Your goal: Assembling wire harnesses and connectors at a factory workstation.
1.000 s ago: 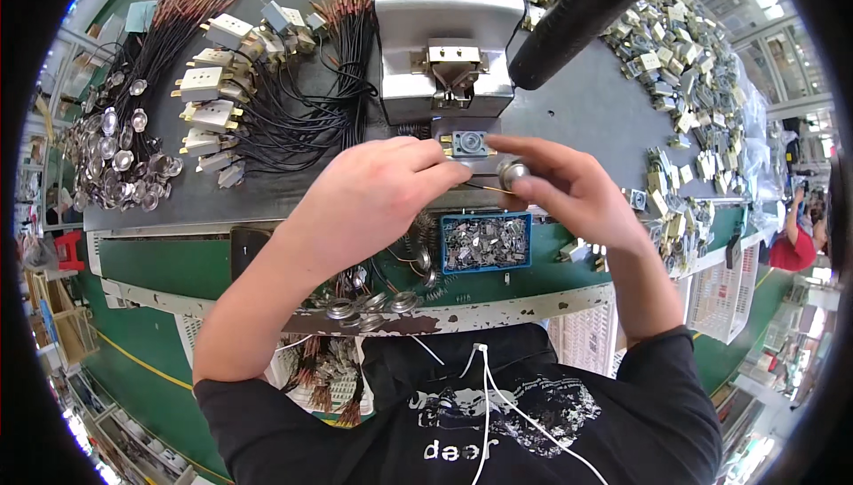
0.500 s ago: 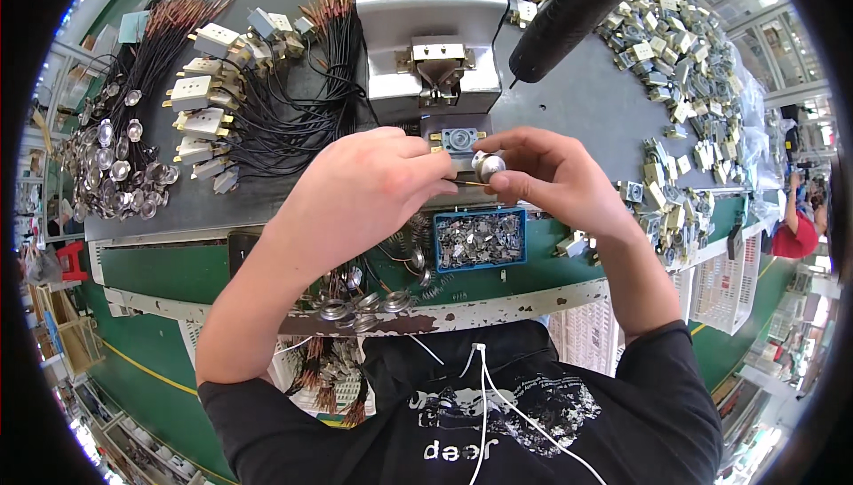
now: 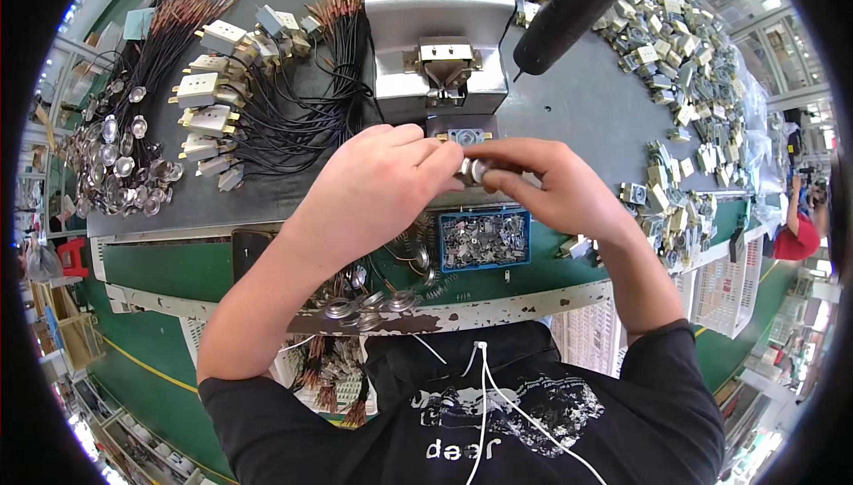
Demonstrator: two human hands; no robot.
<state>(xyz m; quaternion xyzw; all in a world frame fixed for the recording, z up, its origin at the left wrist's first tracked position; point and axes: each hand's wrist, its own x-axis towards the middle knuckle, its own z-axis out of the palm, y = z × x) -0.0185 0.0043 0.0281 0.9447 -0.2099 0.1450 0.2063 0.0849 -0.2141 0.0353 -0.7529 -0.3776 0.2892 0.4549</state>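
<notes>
Just in front of the press, a small round metal cap [image 3: 479, 170] sits between my two hands. My right hand [image 3: 560, 185] pinches it between thumb and forefinger. The fingertips of my left hand [image 3: 378, 178] are pressed together against its left side; what they grip is hidden behind the fingers. Beyond my hands, a small grey-and-cream connector block [image 3: 465, 136] with brass tabs lies at the foot of the metal press [image 3: 440, 41]. Closer to me is a blue tray [image 3: 485, 266] full of small metal clips.
Left lie cream blocks [image 3: 195, 90] on black wires and a heap of round metal caps [image 3: 124, 165]. Loose blocks [image 3: 666, 50] cover the right side. A black cylindrical tool [image 3: 569, 19] hangs at upper right. More caps and springs [image 3: 364, 303] lie by the worn table edge.
My hands have come closer together around the metal cap. The thin copper-coloured wire seen between them earlier is now hidden. The view has shifted slightly.
</notes>
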